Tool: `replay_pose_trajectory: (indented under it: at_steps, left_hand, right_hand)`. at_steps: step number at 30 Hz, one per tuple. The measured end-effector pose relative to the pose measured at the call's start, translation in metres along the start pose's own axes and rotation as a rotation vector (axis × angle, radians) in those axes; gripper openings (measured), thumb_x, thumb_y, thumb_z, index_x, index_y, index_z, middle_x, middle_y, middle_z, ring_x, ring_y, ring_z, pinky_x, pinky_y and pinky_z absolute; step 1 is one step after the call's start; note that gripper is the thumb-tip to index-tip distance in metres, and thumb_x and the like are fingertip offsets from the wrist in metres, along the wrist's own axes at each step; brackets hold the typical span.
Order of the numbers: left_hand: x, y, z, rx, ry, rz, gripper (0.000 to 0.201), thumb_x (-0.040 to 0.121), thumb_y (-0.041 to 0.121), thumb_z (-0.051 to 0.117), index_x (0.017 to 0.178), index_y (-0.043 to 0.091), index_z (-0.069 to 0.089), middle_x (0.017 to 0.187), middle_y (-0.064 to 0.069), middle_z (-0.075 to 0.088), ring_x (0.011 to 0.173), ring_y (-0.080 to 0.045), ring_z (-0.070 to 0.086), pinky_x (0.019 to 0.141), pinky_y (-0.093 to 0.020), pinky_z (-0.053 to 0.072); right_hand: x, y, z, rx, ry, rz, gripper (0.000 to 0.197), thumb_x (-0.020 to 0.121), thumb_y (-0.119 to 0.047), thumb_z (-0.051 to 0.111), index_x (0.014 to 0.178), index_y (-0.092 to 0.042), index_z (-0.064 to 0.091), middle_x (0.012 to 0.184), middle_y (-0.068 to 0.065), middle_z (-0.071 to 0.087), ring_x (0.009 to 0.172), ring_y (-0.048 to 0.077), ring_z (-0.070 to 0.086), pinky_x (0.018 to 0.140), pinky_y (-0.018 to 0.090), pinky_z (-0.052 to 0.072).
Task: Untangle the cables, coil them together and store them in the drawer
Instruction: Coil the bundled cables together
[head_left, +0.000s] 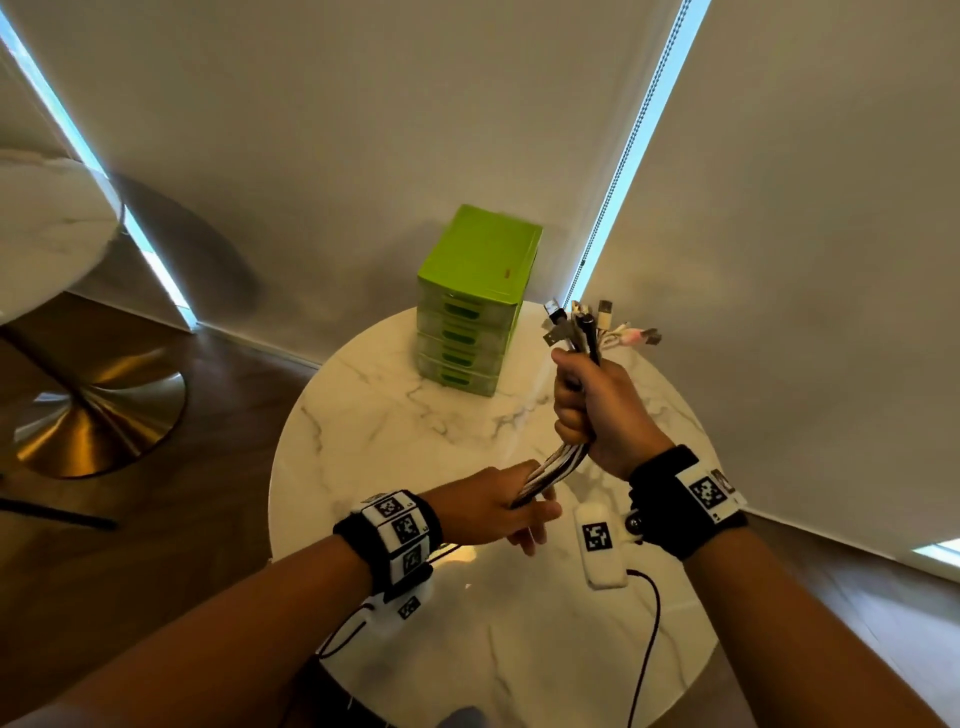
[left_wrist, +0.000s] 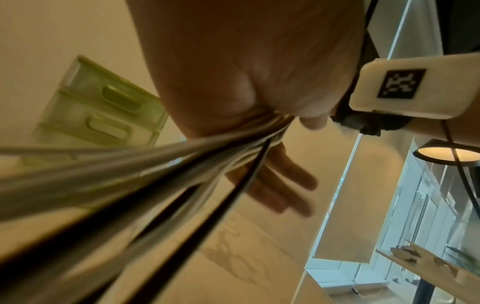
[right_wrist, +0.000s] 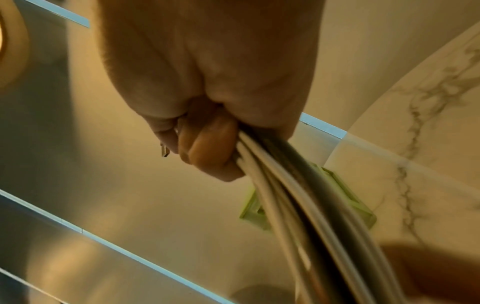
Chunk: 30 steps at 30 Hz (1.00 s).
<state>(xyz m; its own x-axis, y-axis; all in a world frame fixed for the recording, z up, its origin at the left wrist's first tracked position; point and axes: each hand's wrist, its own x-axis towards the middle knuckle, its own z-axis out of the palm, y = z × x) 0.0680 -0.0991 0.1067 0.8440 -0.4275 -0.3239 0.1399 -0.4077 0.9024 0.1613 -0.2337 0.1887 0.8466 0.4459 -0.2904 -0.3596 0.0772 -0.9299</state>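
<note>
Drawer unit (head_left: 470, 306) on the table (head_left: 395, 452) at its far edge; cable bundle (head_left: 563, 462) right of it, above the table.

My cables (head_left: 563, 460) were smooth plastic with metal plugs (head_left: 558, 317); the marble table (head_left: 395, 426) gleamed, the drawers (head_left: 467, 332) glossy plastic.

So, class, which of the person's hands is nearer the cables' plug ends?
Right. The right hand grips the cables just below the plug ends; the left hand touches them lower down, nearer the person.
</note>
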Motion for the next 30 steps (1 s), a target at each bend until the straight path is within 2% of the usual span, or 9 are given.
replay_pose_trajectory:
  at_steps: [4,10,15,17,19,22,25,27,30]
  left_hand:
    - [-0.003,-0.007,-0.004,-0.024,0.094,-0.006,0.034,0.102,0.039,0.057,0.106,0.006,0.051,0.07,-0.001,0.067,0.06,-0.019,0.067,0.065,-0.036,0.058]
    - [-0.02,-0.024,-0.047,0.298,0.149,-0.03,0.037,0.1,0.06,0.047,0.107,0.025,0.059,0.088,-0.001,0.067,0.077,-0.018,0.064,0.076,-0.037,0.054]
    - [-0.032,-0.022,-0.079,0.605,0.153,-0.053,0.05,0.094,0.074,0.014,0.093,0.05,0.058,0.089,0.002,0.065,0.082,-0.015,0.058,0.08,-0.038,0.049]
    - [-0.034,-0.025,-0.083,0.691,0.128,-0.024,0.064,0.089,0.081,0.015,0.1,0.045,0.067,0.088,0.006,0.067,0.081,-0.012,0.059,0.079,-0.038,0.051]
    - [-0.034,-0.023,-0.082,0.754,0.075,0.022,0.069,0.086,0.083,0.02,0.101,0.038,0.07,0.085,0.008,0.069,0.077,-0.01,0.06,0.073,-0.034,0.049]
    - [-0.03,-0.015,-0.076,0.827,0.074,0.086,0.064,0.09,0.075,0.029,0.097,0.03,0.073,0.09,0.006,0.073,0.078,-0.011,0.061,0.071,-0.032,0.049]
    - [-0.022,-0.011,-0.074,0.863,0.136,0.138,0.07,0.089,0.075,0.027,0.095,0.023,0.074,0.086,0.0,0.073,0.074,-0.016,0.063,0.068,-0.035,0.051]
    - [-0.016,-0.013,-0.076,0.868,0.175,0.135,0.068,0.092,0.073,0.029,0.089,0.02,0.071,0.082,-0.001,0.071,0.07,-0.016,0.06,0.066,-0.035,0.049]
    - [-0.012,-0.019,-0.081,0.827,0.229,0.164,0.059,0.098,0.067,0.039,0.089,0.019,0.071,0.083,-0.001,0.071,0.072,-0.017,0.061,0.068,-0.038,0.052]
  right_hand:
    - [0.005,-0.015,-0.025,0.068,0.162,-0.087,0.042,0.102,-0.023,0.05,0.065,-0.027,0.03,0.055,-0.006,0.016,0.041,0.009,0.012,0.04,0.019,0.016]
    - [0.004,-0.014,-0.055,0.112,0.288,-0.085,0.044,0.101,-0.022,0.05,0.062,-0.027,0.03,0.051,-0.008,0.018,0.039,0.008,0.014,0.038,0.018,0.016]
    - [-0.008,0.019,-0.041,-0.039,0.111,0.121,0.044,0.104,-0.026,0.051,0.065,-0.026,0.029,0.057,-0.004,0.014,0.041,0.009,0.012,0.036,0.019,0.016]
    - [-0.013,0.026,-0.03,-0.128,0.05,0.138,0.039,0.103,-0.024,0.052,0.069,-0.023,0.034,0.062,0.001,0.018,0.044,0.012,0.018,0.038,0.022,0.024]
    - [-0.015,0.029,-0.018,-0.184,0.017,0.111,0.024,0.102,-0.022,0.055,0.08,-0.013,0.052,0.065,0.01,0.04,0.049,0.022,0.045,0.05,0.032,0.048]
    - [-0.015,0.036,-0.009,-0.264,-0.075,0.167,0.026,0.102,-0.035,0.054,0.119,-0.016,0.062,0.102,0.011,0.075,0.099,0.029,0.072,0.09,0.047,0.058]
    - [-0.018,0.049,0.001,-0.305,-0.161,0.304,0.04,0.099,-0.052,0.053,0.124,-0.022,0.056,0.108,0.002,0.076,0.098,0.028,0.071,0.086,0.047,0.057]
    - [-0.02,0.059,0.007,-0.225,-0.191,0.36,0.049,0.096,-0.056,0.055,0.121,-0.014,0.057,0.103,0.011,0.075,0.088,0.037,0.07,0.084,0.051,0.053]
    - [-0.027,0.068,0.015,-0.16,-0.284,0.356,0.053,0.102,-0.057,0.042,0.137,-0.018,0.053,0.118,0.025,0.07,0.104,0.047,0.067,0.088,0.05,0.057]
